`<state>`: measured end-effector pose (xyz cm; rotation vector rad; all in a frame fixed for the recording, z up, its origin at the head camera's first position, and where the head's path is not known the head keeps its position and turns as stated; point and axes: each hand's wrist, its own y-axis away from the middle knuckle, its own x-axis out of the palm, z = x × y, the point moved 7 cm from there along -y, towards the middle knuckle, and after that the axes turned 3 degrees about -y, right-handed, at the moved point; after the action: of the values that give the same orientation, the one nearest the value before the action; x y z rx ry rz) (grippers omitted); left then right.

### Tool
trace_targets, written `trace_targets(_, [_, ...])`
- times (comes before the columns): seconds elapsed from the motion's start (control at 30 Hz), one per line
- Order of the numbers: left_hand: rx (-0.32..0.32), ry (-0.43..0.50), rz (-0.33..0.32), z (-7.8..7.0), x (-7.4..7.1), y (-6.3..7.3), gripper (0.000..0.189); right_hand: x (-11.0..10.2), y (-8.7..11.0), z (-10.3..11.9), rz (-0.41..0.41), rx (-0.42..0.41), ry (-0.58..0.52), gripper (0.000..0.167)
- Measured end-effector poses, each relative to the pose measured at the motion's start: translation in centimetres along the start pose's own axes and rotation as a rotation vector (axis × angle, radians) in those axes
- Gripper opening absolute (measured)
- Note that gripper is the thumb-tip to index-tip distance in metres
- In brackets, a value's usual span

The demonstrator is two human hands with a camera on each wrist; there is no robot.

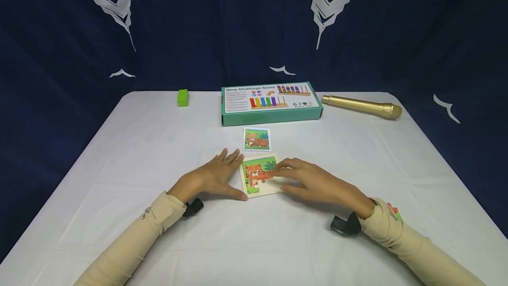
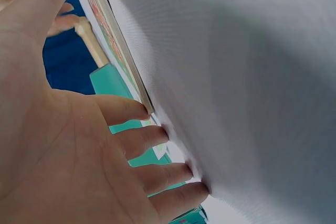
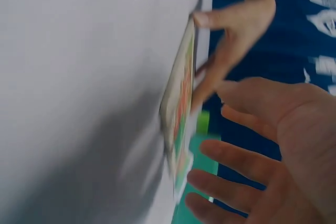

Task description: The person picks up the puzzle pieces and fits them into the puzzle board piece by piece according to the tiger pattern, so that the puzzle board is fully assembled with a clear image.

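A small jigsaw puzzle board with an orange tiger on a green ground lies flat on the table; its lower right part is bare pale board. My left hand steadies the board's left side, fingers spread, thumb at the near left corner. In the left wrist view, the fingertips meet the board's edge and the cloth. Over the board's right side hovers my right hand, its fingers slightly bent. The right wrist view shows those fingers apart with nothing between them. Just beyond lies a matching tiger picture card.
A green ring game box lies behind the card. To its right rests a gold microphone-shaped object; a bright green block stands at the back left. A small red and green patch or piece shows beside the right sleeve.
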<state>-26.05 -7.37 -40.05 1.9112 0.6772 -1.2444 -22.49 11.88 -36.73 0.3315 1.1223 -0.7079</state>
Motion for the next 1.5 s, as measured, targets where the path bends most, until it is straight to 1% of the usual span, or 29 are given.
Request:
trace_targets(0.13, [-0.004,0.005,0.0,0.0,-0.2,0.1,0.115,-1.4,3.0,-2.2,-0.011,0.098,-0.04,0.046])
trace_targets(0.27, [-0.02,0.005,0.004,0.1,-0.2,0.1,0.114,-2.7,6.1,-4.2,-0.052,0.174,-0.076,0.051])
trace_targets(0.47, [-0.016,0.017,-0.007,0.1,-0.2,0.1,0.114,-4.1,10.8,-6.7,-0.076,0.292,-0.106,0.056])
trace_targets(0.6, [-0.008,0.025,-0.011,0.0,-0.2,0.1,0.114,-4.4,13.7,-8.1,-0.059,0.393,-0.156,0.052])
trace_targets(0.73, [-0.004,0.036,-0.011,-0.1,-0.1,0.2,0.114,-3.9,16.1,-9.2,-0.042,0.459,-0.213,0.05])
trace_targets(0.8, [-0.004,0.04,-0.009,-0.1,-0.1,0.2,0.114,-3.6,16.8,-9.4,-0.051,0.467,-0.228,0.049])
trace_targets(0.9, [-0.002,0.039,-0.012,-0.2,-0.1,0.2,0.114,-3.2,17.3,-9.4,-0.088,0.456,-0.241,0.047])
trace_targets(1.0, [0.0,0.041,-0.016,-0.3,0.0,0.2,0.114,-3.0,17.4,-9.2,-0.116,0.456,-0.216,0.044])
trace_targets(1.17, [0.002,0.041,-0.019,-0.3,0.0,0.1,0.114,-3.0,17.4,-9.2,-0.133,0.477,-0.165,0.034])
trace_targets(1.3, [0.005,0.044,-0.02,-0.3,0.0,0.1,0.114,-3.1,17.3,-9.1,-0.14,0.484,-0.145,0.031])
trace_targets(1.5, [0.003,0.047,-0.019,-0.3,0.0,0.1,0.114,-3.6,17.2,-8.6,-0.156,0.453,-0.105,0.03])
